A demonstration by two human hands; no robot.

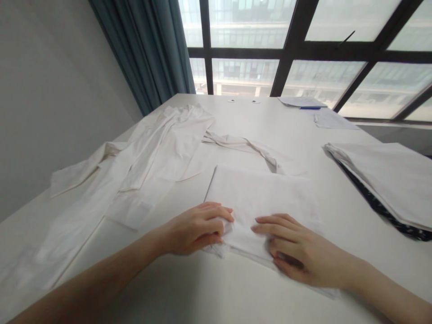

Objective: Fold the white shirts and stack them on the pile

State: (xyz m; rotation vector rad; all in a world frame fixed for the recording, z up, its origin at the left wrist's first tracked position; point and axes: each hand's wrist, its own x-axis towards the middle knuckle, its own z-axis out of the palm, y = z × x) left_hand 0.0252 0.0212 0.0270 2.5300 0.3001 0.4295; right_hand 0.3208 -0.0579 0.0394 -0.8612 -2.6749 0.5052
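A folded white cloth (pixel 259 191), maybe a garment, lies on the white table in front of me. My left hand (pixel 197 227) closes over its near left corner, fingers bent and pressed together, with a bunched bit of fabric beneath. On the near right part rests my right hand (pixel 293 249), its fingers stretched out over the top. The right thumb sits by the near edge, slightly blurred. Spread out at the left is a white long-sleeved garment (pixel 172 148); one sleeve (pixel 241 144) reaches right, behind the folded cloth.
At the right lies a stack of folded white fabric (pixel 394 180) over a black patterned item (pixel 384 213). Papers (pixel 303 102) and a blue pen (pixel 309 108) are at the table's far right. Beyond the table (pixel 243 119) are a blue curtain (pixel 148 49) and windows.
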